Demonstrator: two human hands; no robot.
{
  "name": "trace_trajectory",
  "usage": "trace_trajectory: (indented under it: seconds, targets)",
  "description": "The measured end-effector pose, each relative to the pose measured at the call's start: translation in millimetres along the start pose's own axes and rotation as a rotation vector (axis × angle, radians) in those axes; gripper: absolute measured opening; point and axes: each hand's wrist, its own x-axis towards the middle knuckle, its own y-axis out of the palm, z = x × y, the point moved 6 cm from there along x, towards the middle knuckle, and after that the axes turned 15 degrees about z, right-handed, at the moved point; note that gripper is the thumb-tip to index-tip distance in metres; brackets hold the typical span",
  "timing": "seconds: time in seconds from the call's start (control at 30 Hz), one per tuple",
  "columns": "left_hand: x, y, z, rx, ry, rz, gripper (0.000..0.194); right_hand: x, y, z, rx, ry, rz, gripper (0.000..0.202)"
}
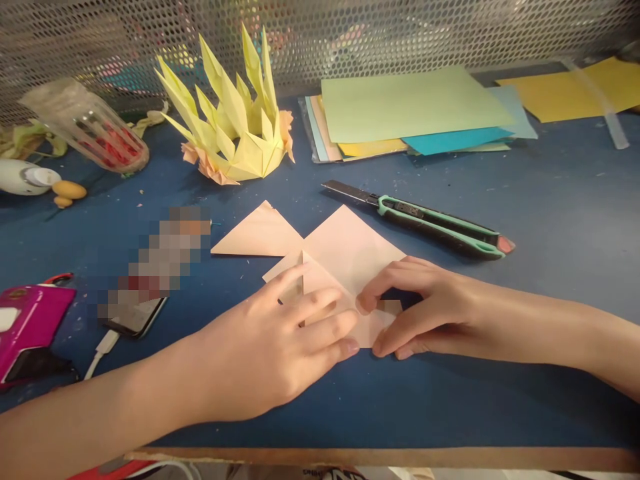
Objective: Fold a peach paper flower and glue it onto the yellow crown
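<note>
A pale pink sheet of paper [350, 237], partly folded, lies on the blue table in front of me. My left hand [280, 340] rests flat across its near left part, fingers spread, hiding some of the folds. At the near right corner, the curled thumb and fingers of my right hand [425, 310] hold the folded edge against the table. A folded peach paper triangle [260, 233] lies at the sheet's left, its tip meeting the sheet. Beyond the right hand is a green and black utility knife [435, 227], blade out.
Behind stands a yellow spiky origami piece [235, 133] with peach points. Coloured paper sheets [410, 103] are stacked back right, beside yellow paper [580, 90]. Left are a plastic jar [95, 130], a phone [135, 317] with cable, and a magenta object [37, 327]. Metal mesh [400, 33] runs behind.
</note>
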Motion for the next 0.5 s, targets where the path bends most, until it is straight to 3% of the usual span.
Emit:
trace_trajectory:
  seconds: [0.3,0.5]
  targets:
    - [-4,-13.7,7,-0.1,0.157,-0.049,0.048,1,-8,1,0.091,0.063,0.019,0.018]
    - [-10,-9.4,21,-0.291,0.197,-0.143,0.031,-1,-11,7,0.064,0.089,0.076,0.017]
